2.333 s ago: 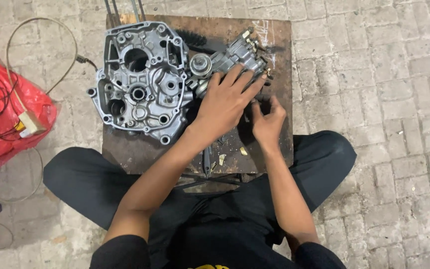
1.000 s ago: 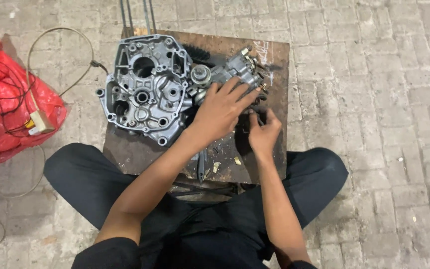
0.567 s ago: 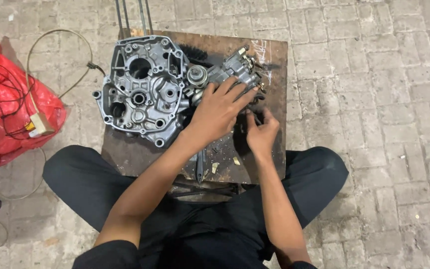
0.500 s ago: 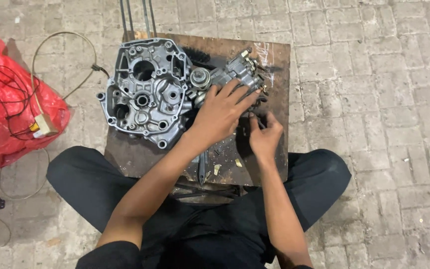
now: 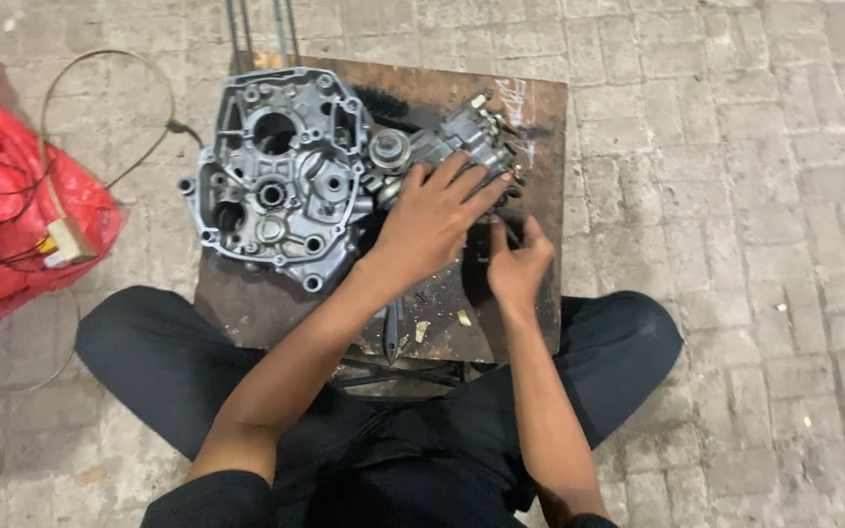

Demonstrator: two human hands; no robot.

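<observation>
A: Where is the left hand (image 5: 429,223)?

B: Centre of the frame, fingers spread flat over a grey metal engine part (image 5: 447,147) on the rusty metal plate (image 5: 251,308).

A: And the right hand (image 5: 515,266)?

B: Just right of it, fingers curled at the part's lower edge; I cannot tell what it pinches.

A: Anything else?

B: A grey crankcase half (image 5: 281,176) lies left of the part; a red plastic bag (image 5: 12,215) sits at the left edge.
</observation>
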